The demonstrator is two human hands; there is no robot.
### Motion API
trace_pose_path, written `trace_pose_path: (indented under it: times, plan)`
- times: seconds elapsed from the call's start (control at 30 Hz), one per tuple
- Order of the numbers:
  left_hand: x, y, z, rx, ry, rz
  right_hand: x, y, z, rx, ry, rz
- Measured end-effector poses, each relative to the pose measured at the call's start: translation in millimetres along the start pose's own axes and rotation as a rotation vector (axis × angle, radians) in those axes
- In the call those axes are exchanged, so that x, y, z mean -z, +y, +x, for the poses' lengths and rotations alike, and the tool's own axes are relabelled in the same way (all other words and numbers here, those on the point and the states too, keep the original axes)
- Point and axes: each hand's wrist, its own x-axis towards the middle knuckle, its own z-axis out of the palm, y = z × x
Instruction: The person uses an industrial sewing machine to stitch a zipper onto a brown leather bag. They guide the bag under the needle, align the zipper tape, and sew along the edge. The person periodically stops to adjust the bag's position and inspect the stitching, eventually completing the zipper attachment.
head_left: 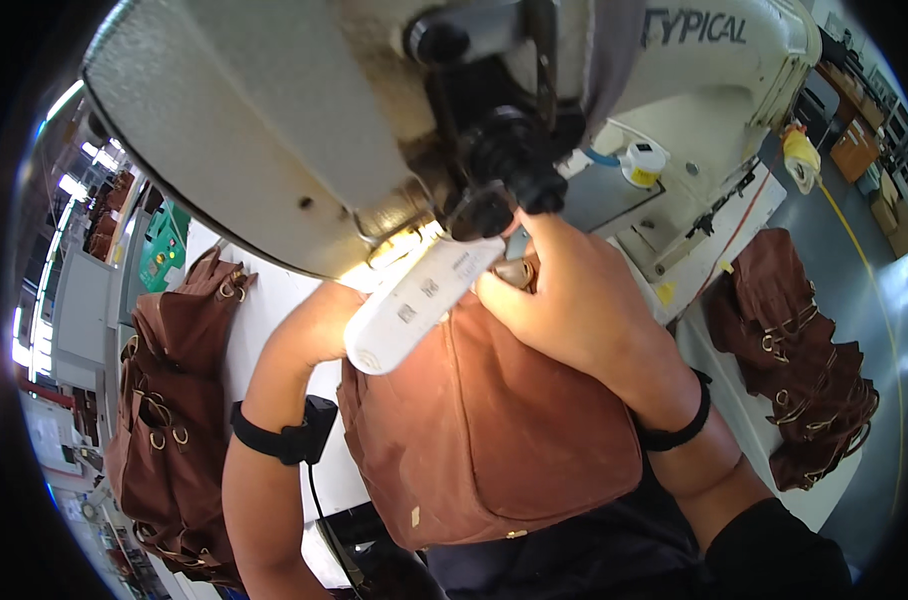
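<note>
A brown leather bag [539, 430] with a seam down its front hangs between my forearms, its upper end under the head of a sewing machine [264, 130]. My right hand [584, 290] grips the bag's top edge at the right, thumb bent inward and index finger reaching up beside the machine's black lower parts [504, 160]. My left hand [329, 315] is at the bag's upper left; its fingers are hidden behind a white rounded plastic bar [404, 320] and the machine head. The stitching spot is also covered.
Brown leather bags [179, 420] are piled along the left, with more bags [794, 360] on the white table at the right. A green control box [164, 245] stands behind the left pile. Black bands circle both forearms; a cable [324, 515] hangs from the left one.
</note>
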Motion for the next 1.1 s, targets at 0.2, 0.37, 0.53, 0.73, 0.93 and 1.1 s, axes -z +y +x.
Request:
trace_pose_path:
  times: [0.2,0.37,0.53,0.73,0.93,1.1]
  plan:
    - [0.6,57.7,6.9,0.350,-0.017,-0.312,-7.3,6.3,-1.9,-0.043,0.037,0.054]
    - [1.4,58.5,8.7,0.319,-0.011,-0.322,-5.1,7.1,-2.9,-0.008,0.069,0.045]
    - [7.0,57.0,5.3,0.150,-0.031,-0.058,-6.6,5.3,-3.6,0.016,0.044,0.062]
    - [13.4,71.4,13.2,0.318,-0.158,0.005,-11.1,12.6,-3.0,0.019,0.065,0.072]
    - [15.2,57.3,18.6,0.335,-0.185,-0.086,-4.8,10.4,-10.9,-0.061,0.055,0.161]
    - [51.2,83.7,5.6,0.517,-0.228,-0.067,-20.5,7.1,-50.6,-0.185,-0.183,0.596]
